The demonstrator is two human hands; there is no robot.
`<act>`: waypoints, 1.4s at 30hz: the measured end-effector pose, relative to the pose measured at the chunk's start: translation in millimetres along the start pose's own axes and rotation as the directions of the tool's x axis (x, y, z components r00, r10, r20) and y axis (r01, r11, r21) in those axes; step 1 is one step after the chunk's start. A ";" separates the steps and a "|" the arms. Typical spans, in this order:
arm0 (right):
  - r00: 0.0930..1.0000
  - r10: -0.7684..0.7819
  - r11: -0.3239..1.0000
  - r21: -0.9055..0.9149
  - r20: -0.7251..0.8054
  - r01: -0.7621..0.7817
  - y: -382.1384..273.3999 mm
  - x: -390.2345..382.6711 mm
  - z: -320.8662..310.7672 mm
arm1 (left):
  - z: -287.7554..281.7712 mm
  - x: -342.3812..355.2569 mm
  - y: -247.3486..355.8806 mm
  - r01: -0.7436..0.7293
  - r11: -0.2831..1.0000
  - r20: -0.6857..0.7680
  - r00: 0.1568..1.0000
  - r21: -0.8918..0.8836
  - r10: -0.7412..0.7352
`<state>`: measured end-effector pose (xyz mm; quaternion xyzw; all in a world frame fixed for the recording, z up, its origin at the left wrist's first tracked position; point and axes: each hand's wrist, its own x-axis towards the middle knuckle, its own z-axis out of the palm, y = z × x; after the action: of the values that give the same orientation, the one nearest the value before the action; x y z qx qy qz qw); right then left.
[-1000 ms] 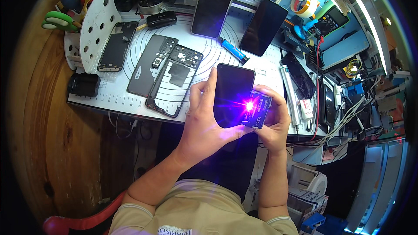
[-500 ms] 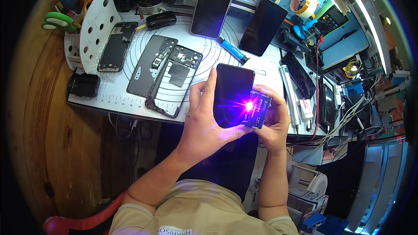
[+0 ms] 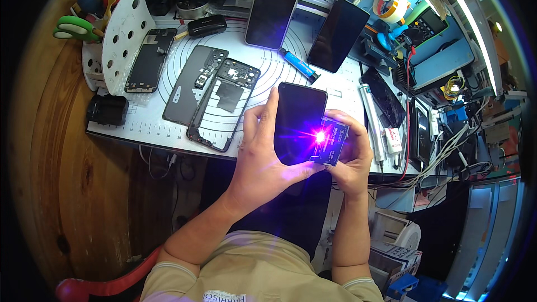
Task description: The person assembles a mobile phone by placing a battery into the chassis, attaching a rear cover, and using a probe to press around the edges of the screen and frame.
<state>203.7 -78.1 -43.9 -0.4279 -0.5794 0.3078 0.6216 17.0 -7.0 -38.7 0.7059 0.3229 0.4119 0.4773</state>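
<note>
My left hand (image 3: 257, 156) grips a dark smartphone (image 3: 298, 113) by its left edge and lower end. Its fingers lie along the side, and the thumb stretches beneath the lower edge. My right hand (image 3: 352, 168) is wrapped round a small, dark, box-shaped UV lamp (image 3: 337, 137) with pale print on it. The lamp sits against the phone's lower right edge and gives off a bright purple glare, which hides the spot where the two meet. Both are held up in front of the table's near edge, above my lap. The phone's screen faces up and is dark.
On the white ruled mat lie an opened phone frame (image 3: 226, 103), a grey back cover (image 3: 193, 81), a loose screen part (image 3: 150, 61) and a blue tube (image 3: 299, 65). Two dark-screened devices, a phone (image 3: 273, 11) and a tablet (image 3: 338, 34), lie farther back. Cables (image 3: 442, 151) crowd the right.
</note>
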 end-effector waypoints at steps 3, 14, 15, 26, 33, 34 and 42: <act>0.999 0.041 0.999 -0.014 -0.030 -0.042 -1.4 -1.7 1.8 | 0.1 0.2 0.3 0.005 1.000 -0.002 1.000 -0.007 -0.005; 0.995 0.075 0.997 -0.026 -0.067 -0.077 -1.7 -2.7 2.4 | 0.2 -0.4 1.2 0.011 1.000 -0.007 1.000 -0.007 -0.011; 0.995 0.075 0.997 -0.024 -0.067 -0.077 -1.7 -2.7 2.4 | 0.1 -0.4 1.0 0.005 1.000 -0.007 1.000 -0.007 -0.005; 1.000 0.007 1.000 0.019 -0.007 -0.007 0.4 -0.5 -0.1 | -1.0 0.4 3.4 0.006 1.000 0.006 1.000 -0.009 -0.006; 1.000 0.011 0.999 0.039 0.007 -0.011 0.4 -0.6 -0.7 | -0.4 -0.2 1.2 0.007 1.000 0.007 1.000 -0.006 -0.007; 1.000 0.015 0.999 0.050 0.009 -0.015 0.6 -0.8 -0.8 | -0.1 -0.3 1.4 0.007 1.000 0.003 1.000 -0.004 -0.007; 1.000 0.002 0.996 0.086 0.019 -0.004 1.4 -1.3 -0.9 | -0.1 0.3 -0.2 -0.047 0.998 0.013 0.999 0.048 0.046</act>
<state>204.6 -78.8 -45.7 -0.3986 -0.5709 0.3374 0.6335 16.9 -6.6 -38.7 0.7268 0.3134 0.4110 0.4523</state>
